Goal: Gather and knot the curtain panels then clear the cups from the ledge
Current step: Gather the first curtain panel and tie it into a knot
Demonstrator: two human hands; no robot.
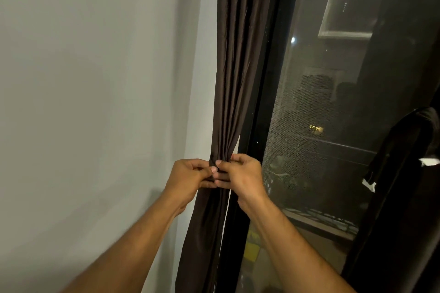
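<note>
Here we take the dark window frame (266, 93) as our landmark. Just to its left hangs the brown curtain panel (234, 62), its folds running down between the frame and the pale wall (90, 93). The folds narrow downward to a pinched waist, and below that waist the cloth spreads a little again and falls out of view at the bottom edge.

At the waist we see both hands closed around the gathered cloth. The left hand (188, 179) comes in from the wall side, its fingers curled onto the bundle with the thumb on top. The right hand (242, 178) comes in from the frame side, its fingers likewise bent around the cloth, and the thumbs of the two hands meet in front of the folds. Both forearms are bare and rise from the bottom of the view.

To the right of the frame the window glass (333, 114) is dark, with a fine mesh over it and dim reflections and a few small lights showing. Further right of the frame, at the edge of the view, hangs a second dark curtain panel (404, 173), bunched into a thick hanging mass with small white tags on it. Low beside the frame, behind the glass, sits something yellow (252, 247) that we cannot make out.
</note>
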